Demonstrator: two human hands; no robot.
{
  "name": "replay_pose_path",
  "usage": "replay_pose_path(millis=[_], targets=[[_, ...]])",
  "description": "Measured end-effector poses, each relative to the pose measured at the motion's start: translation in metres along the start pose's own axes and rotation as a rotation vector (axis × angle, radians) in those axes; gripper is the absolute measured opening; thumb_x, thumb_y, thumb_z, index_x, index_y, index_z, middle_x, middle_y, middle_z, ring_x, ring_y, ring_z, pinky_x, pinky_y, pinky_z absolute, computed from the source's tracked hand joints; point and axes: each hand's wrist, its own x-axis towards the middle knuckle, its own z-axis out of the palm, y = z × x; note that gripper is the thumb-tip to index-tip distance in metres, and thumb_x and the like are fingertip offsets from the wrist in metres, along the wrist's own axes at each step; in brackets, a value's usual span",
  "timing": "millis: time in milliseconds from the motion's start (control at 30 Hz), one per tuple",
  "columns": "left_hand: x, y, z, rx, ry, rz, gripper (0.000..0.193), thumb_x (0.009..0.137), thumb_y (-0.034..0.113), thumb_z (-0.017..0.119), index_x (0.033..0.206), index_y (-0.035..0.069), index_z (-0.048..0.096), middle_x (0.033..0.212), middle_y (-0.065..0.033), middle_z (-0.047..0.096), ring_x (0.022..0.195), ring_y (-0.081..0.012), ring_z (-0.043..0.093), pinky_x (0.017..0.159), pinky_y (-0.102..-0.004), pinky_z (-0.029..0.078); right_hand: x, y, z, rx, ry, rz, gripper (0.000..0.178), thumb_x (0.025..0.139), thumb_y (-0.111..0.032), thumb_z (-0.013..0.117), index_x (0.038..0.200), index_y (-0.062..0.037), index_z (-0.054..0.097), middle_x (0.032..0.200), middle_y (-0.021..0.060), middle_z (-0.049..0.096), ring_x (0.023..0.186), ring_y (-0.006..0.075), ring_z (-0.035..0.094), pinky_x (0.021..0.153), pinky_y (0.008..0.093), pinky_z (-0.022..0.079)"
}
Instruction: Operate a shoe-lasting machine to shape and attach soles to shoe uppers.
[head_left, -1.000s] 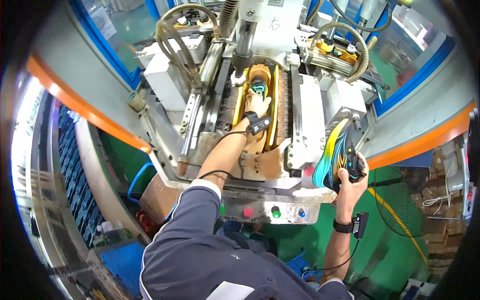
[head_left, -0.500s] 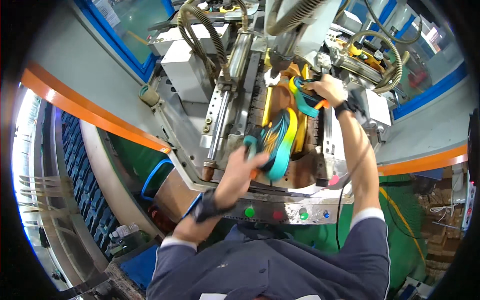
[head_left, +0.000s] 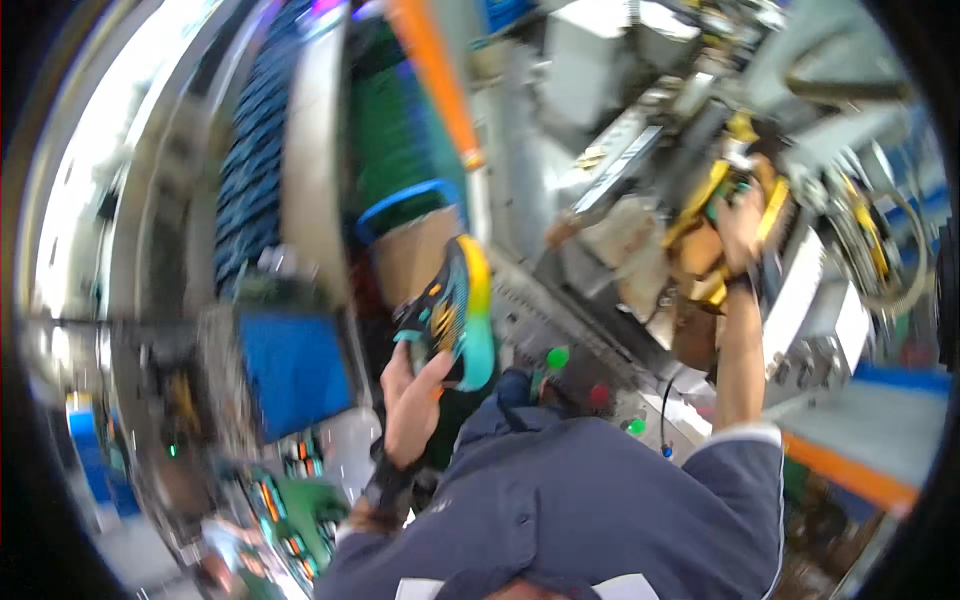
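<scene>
My left hand (head_left: 410, 410) grips a sneaker (head_left: 466, 320) with a black and teal upper and a yellow-to-teal sole. The sneaker is upright, apart from the machine, its toe and heel tilted along the view. Inside the machine, between the yellow side bars (head_left: 697, 205), my right hand (head_left: 740, 222) is closed around a second sneaker (head_left: 721, 203). Only a small dark and green part of that one shows past my fingers, and motion blur hides its outline.
The machine's front panel (head_left: 520, 300) carries green and red buttons. A blue pad (head_left: 292, 370) lies on a stand at the left. Beside it runs a conveyor with dark blue ridged material (head_left: 255, 150). An orange rail (head_left: 435, 75) crosses the top, and more shoes sit at lower left.
My left hand has lifted its sneaker out of the machine and carried it left toward me. My right hand stays in the machine. The view has turned to the left.
</scene>
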Motion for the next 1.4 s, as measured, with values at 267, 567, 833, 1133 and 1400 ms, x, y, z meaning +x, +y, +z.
replay_pose_path(millis=[267, 567, 833, 1133, 1400], targets=[[-0.046, -0.074, -0.042, -0.199, 0.176, 0.056, 0.046, 0.087, 0.0, 0.065, 0.128, -0.009, 0.047, 0.12, -0.0126, 0.06, 0.11, -0.0208, 0.058, 0.098, -0.0354, 0.046, -0.236, -0.177, -0.036, 0.601, -0.562, -0.33, 0.021, 0.081, -0.003, 0.063, 0.102, -0.0047, 0.062, 0.099, 0.0174, 0.063, 0.095, 0.0367, 0.059, 0.082, 0.043, 0.049], [-0.129, -0.14, -0.146, -0.23, 0.744, 0.047, 0.039, 0.075, 0.008, 0.076, 0.108, -0.005, 0.061, 0.097, -0.0089, 0.066, 0.085, -0.0178, 0.062, 0.077, -0.0319, 0.051, -0.292, -0.137, 0.051, 0.5, -0.535, -0.541, 0.019, 0.084, -0.001, 0.057, 0.1, -0.0044, 0.065, 0.093, 0.0187, 0.063, 0.087, 0.0361, 0.061, 0.078, 0.0421, 0.05], [-0.189, -0.218, -0.347, -0.402, 1.327, 0.229, 0.042, 0.07, 0.007, 0.075, 0.109, -0.003, 0.061, 0.095, -0.0109, 0.066, 0.081, -0.0204, 0.064, 0.074, -0.033, 0.053, -0.191, -0.314, 0.004, 0.687, -0.542, -0.451, 0.019, 0.089, -0.007, 0.061, 0.106, -0.0007, 0.063, 0.091, 0.0094, 0.062, 0.076, 0.0205, 0.057, 0.068, 0.0317, 0.047], [-0.209, -0.196, -0.555, -0.473, 1.659, 0.186, 0.033, 0.067, 0.009, 0.072, 0.098, -0.001, 0.065, 0.08, -0.0092, 0.067, 0.063, -0.0189, 0.065, 0.053, -0.0298, 0.053, -0.186, -0.761, -0.172, 1.104, -0.329, -1.283, 0.01, 0.088, -0.004, 0.064, 0.098, -0.0019, 0.065, 0.092, 0.0053, 0.066, 0.075, 0.0142, 0.056, 0.066, 0.0271, 0.045], [-0.167, -0.161, -0.757, -0.195, 1.77, -0.019, 0.049, 0.063, 0.028, 0.076, 0.1, -0.002, 0.064, 0.088, -0.0194, 0.069, 0.081, -0.0321, 0.068, 0.075, -0.0397, 0.054, -0.318, -1.094, -0.22, 0.897, -0.541, -1.8, 0.032, 0.089, -0.017, 0.065, 0.118, -0.0035, 0.063, 0.11, 0.0116, 0.068, 0.102, 0.0194, 0.062, 0.085, 0.0321, 0.049]])
